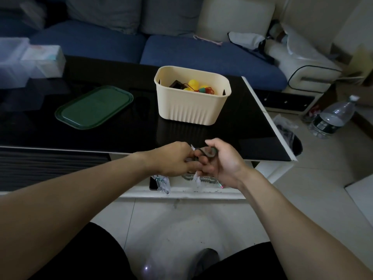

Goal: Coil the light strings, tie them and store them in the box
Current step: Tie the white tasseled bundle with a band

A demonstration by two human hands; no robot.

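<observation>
Both hands met just in front of the table's near edge; the left hand point(173, 158) pinched one end of a small dark light string point(203, 153) and the right hand point(221, 160) curled round its coil, palm turned inward; behind them the glossy black table point(121, 130) carried a cream box point(191, 102) holding yellow bulbs point(193, 83); a green lid point(93, 108) lay left of the box; a blue sofa point(201, 51) stood beyond the box, and a water bottle point(333, 118) sat on the tiled floor right of it.

We see a cream, vertically ribbed box point(192, 102) holding yellow bulbs point(193, 83), a dark green lid point(94, 107), a glossy black table point(242, 126) and a blue sofa point(201, 53).
</observation>
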